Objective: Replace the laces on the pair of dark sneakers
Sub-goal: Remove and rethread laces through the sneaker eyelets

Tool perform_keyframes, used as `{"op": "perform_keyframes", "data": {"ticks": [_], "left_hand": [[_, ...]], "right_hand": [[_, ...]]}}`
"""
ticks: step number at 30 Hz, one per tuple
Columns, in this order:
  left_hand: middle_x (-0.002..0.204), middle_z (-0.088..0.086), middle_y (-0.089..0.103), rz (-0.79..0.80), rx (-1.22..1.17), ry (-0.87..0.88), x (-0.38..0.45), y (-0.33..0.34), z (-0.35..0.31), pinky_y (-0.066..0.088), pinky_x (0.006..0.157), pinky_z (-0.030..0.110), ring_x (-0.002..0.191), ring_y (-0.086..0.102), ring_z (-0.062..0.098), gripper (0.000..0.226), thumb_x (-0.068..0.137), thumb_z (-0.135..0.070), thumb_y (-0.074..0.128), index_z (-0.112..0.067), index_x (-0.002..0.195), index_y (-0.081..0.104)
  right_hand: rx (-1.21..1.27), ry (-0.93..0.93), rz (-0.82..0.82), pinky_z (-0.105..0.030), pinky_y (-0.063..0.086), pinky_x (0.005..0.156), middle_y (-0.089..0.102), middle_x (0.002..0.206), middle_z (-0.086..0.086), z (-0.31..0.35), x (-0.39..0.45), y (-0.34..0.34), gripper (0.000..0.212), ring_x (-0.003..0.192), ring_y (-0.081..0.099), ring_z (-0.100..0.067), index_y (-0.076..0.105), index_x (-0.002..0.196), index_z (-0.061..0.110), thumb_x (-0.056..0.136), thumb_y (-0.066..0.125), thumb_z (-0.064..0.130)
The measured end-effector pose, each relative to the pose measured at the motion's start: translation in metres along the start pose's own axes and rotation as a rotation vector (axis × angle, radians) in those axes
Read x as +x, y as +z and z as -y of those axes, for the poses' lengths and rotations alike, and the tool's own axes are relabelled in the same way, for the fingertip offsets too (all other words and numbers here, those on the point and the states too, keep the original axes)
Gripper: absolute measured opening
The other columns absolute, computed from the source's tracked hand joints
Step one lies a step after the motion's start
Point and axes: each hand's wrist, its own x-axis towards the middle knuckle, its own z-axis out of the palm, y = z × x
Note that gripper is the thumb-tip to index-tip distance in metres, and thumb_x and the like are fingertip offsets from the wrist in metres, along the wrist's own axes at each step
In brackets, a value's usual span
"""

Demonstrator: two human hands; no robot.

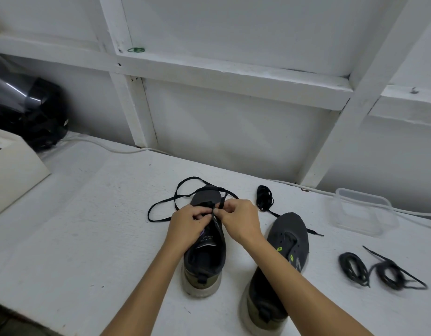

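Observation:
Two dark sneakers stand on the white table, toes pointing away from me. Over the left sneaker [204, 258] both hands work near its front eyelets. My left hand [189, 225] curls its fingers on the shoe's tongue area and the black lace [166, 202]. My right hand [238, 220] pinches that same lace just above the eyelets. The lace's loose part loops out to the left and round the toe. The right sneaker [282, 258] stands unlaced, partly behind my right forearm. A bundled black lace [265, 198] lies beyond it.
Two coiled black laces [382, 271] lie at the right of the table. A clear plastic container [362, 210] sits at the back right. A black helmet [27, 112] and a white box [13, 170] are at the far left. White cables run along the wall.

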Motion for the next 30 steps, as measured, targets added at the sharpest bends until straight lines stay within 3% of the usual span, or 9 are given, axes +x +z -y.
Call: {"op": "perform_keyframes", "data": {"ticks": [5, 9, 12, 16, 19, 21, 23, 26, 30], "left_hand": [[0.083, -0.007, 0.064, -0.027, 0.093, 0.012, 0.003, 0.001, -0.004, 0.051, 0.076, 0.025, 0.075, 0.060, 0.004, 0.007, 0.092, -0.025, 0.069, -0.026, 0.096, 0.075], [0.093, -0.008, 0.054, -0.005, 0.164, 0.046, 0.003, 0.003, -0.006, 0.044, 0.074, 0.022, 0.077, 0.053, 0.002, 0.005, 0.096, -0.021, 0.061, -0.022, 0.092, 0.064], [0.096, -0.007, 0.050, 0.015, 0.164, 0.053, 0.006, 0.001, -0.007, 0.037, 0.070, 0.019, 0.078, 0.051, 0.003, 0.008, 0.097, -0.018, 0.059, -0.021, 0.090, 0.061], [0.102, 0.001, 0.056, 0.010, 0.132, 0.041, 0.006, -0.010, -0.006, 0.042, 0.077, 0.025, 0.084, 0.056, 0.013, 0.011, 0.098, -0.015, 0.058, -0.015, 0.088, 0.064], [0.104, -0.002, 0.062, 0.029, -0.237, -0.096, 0.002, -0.024, -0.001, 0.060, 0.079, 0.036, 0.093, 0.067, 0.015, 0.014, 0.103, -0.019, 0.052, -0.015, 0.095, 0.063], [0.112, -0.005, 0.065, 0.030, -0.484, -0.170, -0.003, -0.030, 0.003, 0.060, 0.076, 0.032, 0.102, 0.068, 0.011, 0.014, 0.105, -0.022, 0.049, -0.017, 0.102, 0.062], [0.109, -0.012, 0.071, -0.030, -0.535, -0.163, -0.008, -0.030, 0.009, 0.052, 0.077, 0.027, 0.101, 0.066, 0.006, 0.015, 0.106, -0.023, 0.046, -0.020, 0.102, 0.061], [0.101, -0.014, 0.074, -0.090, -0.459, -0.113, -0.014, -0.026, 0.013, 0.045, 0.080, 0.025, 0.086, 0.063, 0.002, 0.014, 0.105, -0.025, 0.047, -0.025, 0.098, 0.059], [0.095, -0.013, 0.073, -0.063, -0.336, -0.075, -0.012, -0.025, 0.007, 0.048, 0.072, 0.027, 0.082, 0.066, 0.002, 0.013, 0.103, -0.028, 0.049, -0.027, 0.094, 0.058]], "right_hand": [[0.046, 0.055, 0.120, -0.032, 0.056, 0.084, 0.077, 0.089, 0.002, 0.006, -0.010, -0.009, 0.016, 0.088, 0.071, -0.014, 0.078, 0.095, 0.016, 0.092, 0.070, 0.030], [0.019, 0.097, 0.272, -0.022, 0.051, 0.069, 0.069, 0.077, 0.012, 0.009, -0.020, -0.018, 0.017, 0.073, 0.063, -0.004, 0.073, 0.082, 0.025, 0.091, 0.069, 0.039], [-0.169, 0.027, 0.271, -0.017, 0.038, 0.051, 0.049, 0.052, 0.010, 0.015, -0.023, -0.021, 0.040, 0.047, 0.044, -0.004, 0.058, 0.057, 0.022, 0.096, 0.062, 0.031], [-0.380, -0.067, 0.339, -0.016, 0.032, 0.045, 0.058, 0.068, -0.003, 0.025, -0.031, -0.018, 0.035, 0.055, 0.046, -0.011, 0.061, 0.068, 0.008, 0.097, 0.055, 0.026], [-0.408, -0.045, 0.244, -0.016, 0.026, 0.038, 0.047, 0.059, -0.004, 0.023, -0.029, -0.022, 0.036, 0.050, 0.039, -0.014, 0.048, 0.062, 0.008, 0.098, 0.048, 0.014], [-0.402, -0.024, 0.163, -0.020, 0.026, 0.041, 0.046, 0.057, -0.006, 0.024, -0.024, -0.029, 0.035, 0.050, 0.040, -0.018, 0.046, 0.062, 0.006, 0.096, 0.048, 0.011], [-0.379, -0.028, 0.102, -0.027, 0.040, 0.049, 0.058, 0.062, -0.010, 0.024, -0.019, -0.032, 0.028, 0.056, 0.051, -0.026, 0.056, 0.069, 0.000, 0.093, 0.049, 0.012], [-0.383, -0.057, 0.125, -0.036, 0.057, 0.070, 0.072, 0.084, -0.006, 0.026, -0.021, -0.025, 0.026, 0.081, 0.067, -0.029, 0.073, 0.094, 0.012, 0.090, 0.053, 0.028], [-0.517, -0.086, 0.295, -0.032, 0.045, 0.069, 0.067, 0.098, 0.011, 0.022, -0.026, -0.010, 0.049, 0.091, 0.063, -0.017, 0.061, 0.111, 0.036, 0.076, 0.061, 0.071]]}}
